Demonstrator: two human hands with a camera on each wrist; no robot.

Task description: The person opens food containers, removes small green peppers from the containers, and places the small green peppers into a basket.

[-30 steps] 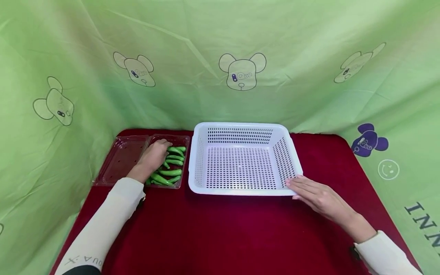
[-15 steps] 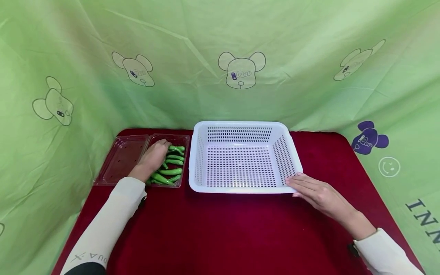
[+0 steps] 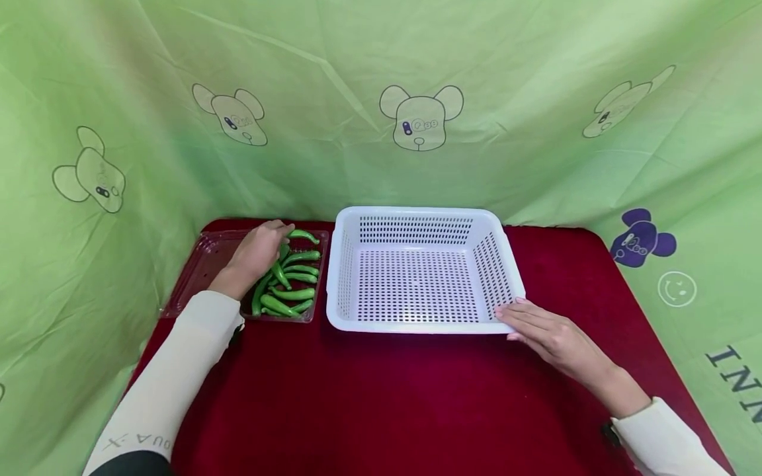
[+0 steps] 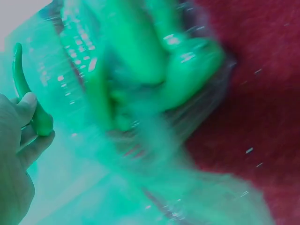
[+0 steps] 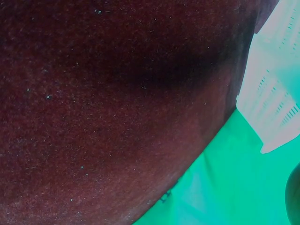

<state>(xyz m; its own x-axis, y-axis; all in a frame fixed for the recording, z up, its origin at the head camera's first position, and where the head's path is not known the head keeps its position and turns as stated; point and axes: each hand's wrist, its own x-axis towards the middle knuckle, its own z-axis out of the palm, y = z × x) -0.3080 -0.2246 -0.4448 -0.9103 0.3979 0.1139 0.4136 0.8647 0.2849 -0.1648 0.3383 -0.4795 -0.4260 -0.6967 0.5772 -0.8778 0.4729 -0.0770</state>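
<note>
My left hand (image 3: 257,254) pinches a green chili pepper (image 4: 28,91) between thumb and fingers, above the clear plastic box. In the head view this pepper's free end points right, past the fingertips. Below the hand, several more green chili peppers (image 3: 296,294) lie in the box (image 3: 322,264); the left wrist view shows them blurred. My right hand (image 3: 559,340) holds the near right corner of a white plastic basket (image 3: 417,327), fingers over the rim and thumb outside. The basket is perforated and has nothing in it.
The box's clear lid (image 3: 199,271) lies folded open at the left, partly behind the left hand. A dark red cloth (image 3: 417,403) covers the table. Green printed fabric (image 3: 333,158) hangs close behind and along both sides.
My left hand has risen from among the peppers, up and slightly left, taking one chili pepper with it. The right hand stays at the basket's corner.
</note>
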